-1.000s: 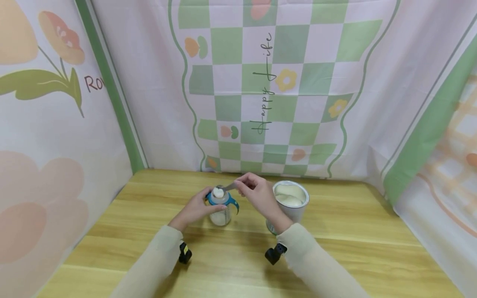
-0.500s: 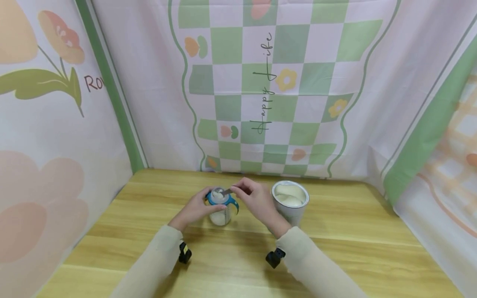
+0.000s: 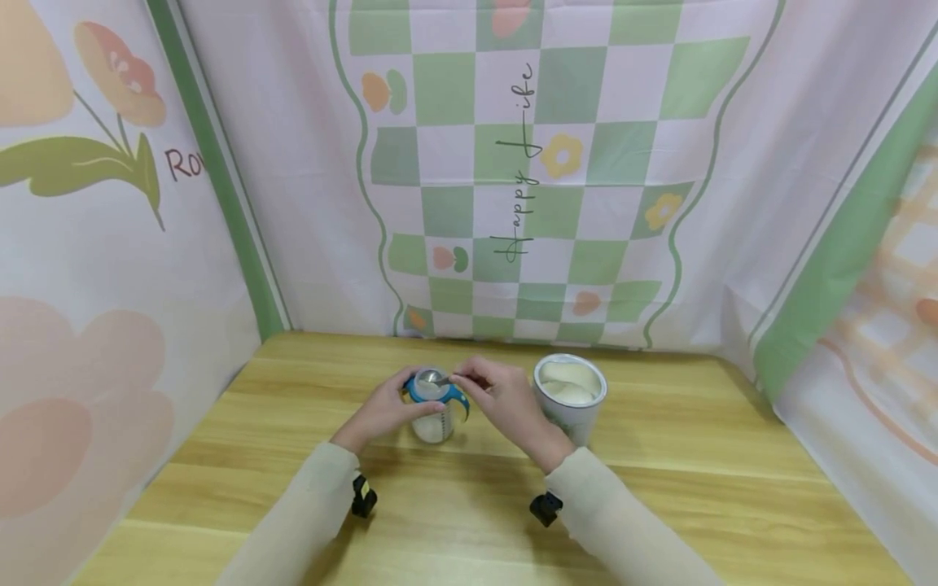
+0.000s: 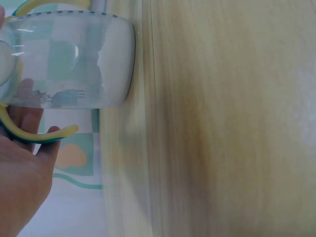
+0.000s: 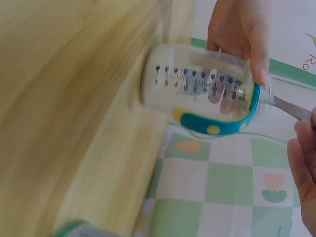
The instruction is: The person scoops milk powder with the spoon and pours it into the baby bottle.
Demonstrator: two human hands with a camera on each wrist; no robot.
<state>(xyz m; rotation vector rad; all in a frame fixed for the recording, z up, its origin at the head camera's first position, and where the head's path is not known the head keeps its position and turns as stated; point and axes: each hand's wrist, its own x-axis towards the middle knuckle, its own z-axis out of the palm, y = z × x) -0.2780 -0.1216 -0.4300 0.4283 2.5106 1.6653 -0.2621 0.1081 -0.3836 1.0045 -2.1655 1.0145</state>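
A clear baby bottle (image 3: 433,428) with a blue two-handled collar stands uncapped on the table. My left hand (image 3: 383,413) grips it around the collar, thumb in front. White powder (image 4: 117,59) lies in its base in the left wrist view. My right hand (image 3: 507,404) pinches a metal spoon (image 5: 292,108) by its handle, and the spoon's bowl is at the bottle's mouth. From the head view that bowl looks bare and silvery. Right of the right hand stands a tall can (image 3: 574,421) of pale powder, partly hidden by the wrist.
The wooden table (image 3: 659,488) runs back to a checkered curtain (image 3: 506,203). More printed fabric hangs at both sides. A corner of the can (image 5: 86,230) enters the bottom of the right wrist view.
The heap of white powder on the spoon is gone from it. My right hand has lowered slightly and turned the spoon at the bottle's mouth. The left hand stays in place.
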